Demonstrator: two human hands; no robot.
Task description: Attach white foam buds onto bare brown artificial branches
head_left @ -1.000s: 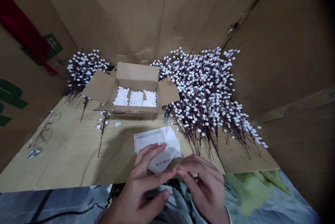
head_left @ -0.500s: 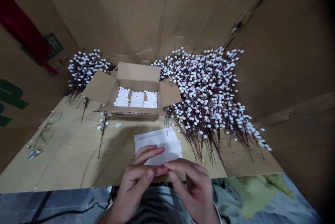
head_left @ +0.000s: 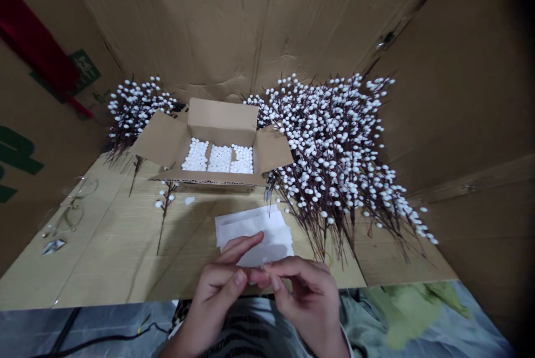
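Head view looks down on the left hand and right hand, held close together at the near edge of a cardboard worktop. Their grip is half closed: the right thumb and forefinger curl in against the left hand's fingers, and whether anything thin is pinched there cannot be told. The left hand's extended fingers lie over the lower edge of a loose stack of white paper sheets, flat on the worktop just above the hands. Beyond the stack stands an open cardboard box, flaps spread, packed with white bud-like beads. A large heap of artificial pussy willow stems lies to the box's right, a smaller bunch sits behind it to the left, and a single stem lies on the worktop just in front of the box.
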